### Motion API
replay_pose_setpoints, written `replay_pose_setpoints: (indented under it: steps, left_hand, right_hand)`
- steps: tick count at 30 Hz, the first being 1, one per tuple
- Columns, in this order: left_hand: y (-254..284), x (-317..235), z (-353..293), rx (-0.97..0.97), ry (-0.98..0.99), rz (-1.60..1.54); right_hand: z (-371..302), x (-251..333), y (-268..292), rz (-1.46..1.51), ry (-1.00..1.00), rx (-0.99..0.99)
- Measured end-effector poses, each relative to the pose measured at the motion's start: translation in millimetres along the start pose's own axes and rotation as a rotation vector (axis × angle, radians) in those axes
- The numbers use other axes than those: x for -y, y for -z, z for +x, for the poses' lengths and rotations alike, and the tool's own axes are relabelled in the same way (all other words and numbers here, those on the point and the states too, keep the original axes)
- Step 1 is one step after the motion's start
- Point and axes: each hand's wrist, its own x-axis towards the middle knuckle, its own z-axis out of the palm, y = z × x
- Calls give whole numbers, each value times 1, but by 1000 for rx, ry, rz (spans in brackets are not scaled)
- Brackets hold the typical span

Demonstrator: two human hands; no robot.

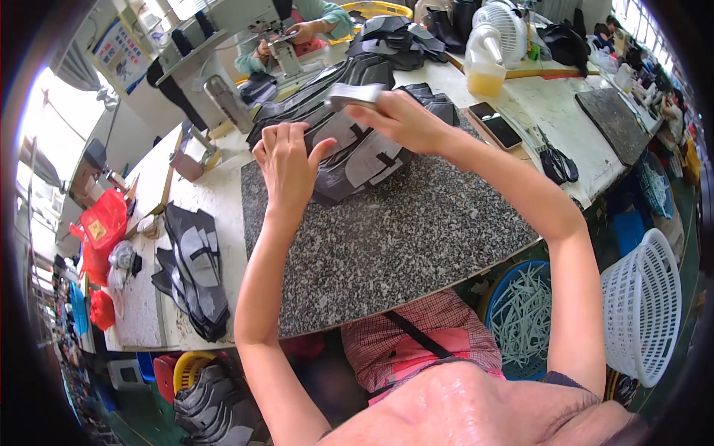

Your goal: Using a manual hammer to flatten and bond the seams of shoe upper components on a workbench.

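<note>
Resting the left hand (286, 167) with fingers spread on dark pieces (343, 177) atop a speckled slab (387, 249), clasping a grey object (352, 95) in the right hand (405, 123).

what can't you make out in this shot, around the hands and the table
All in the head view:
- The grey tool: its exact kind; it is blurred and its grip is covered by the right hand.
- The dark pieces: the parts under the left hand.
- The blue basin: its right side, behind the right arm.
- The co-worker: cut off by the top edge.
</note>
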Motion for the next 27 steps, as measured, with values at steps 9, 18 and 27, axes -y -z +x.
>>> replay_pose_setpoints:
  steps: [9,18,27]
  left_hand:
    - [38,-87,-3,208,-298,-443]
    - [65,-117,-94,1021,133,-1215]
    - [98,-79,-120,609,21,-565]
  right_hand:
    - [79,-2,7,-524,45,213]
    - [31,4,8,-475,90,3]
    - [-122,15,16,539,-399,-132]
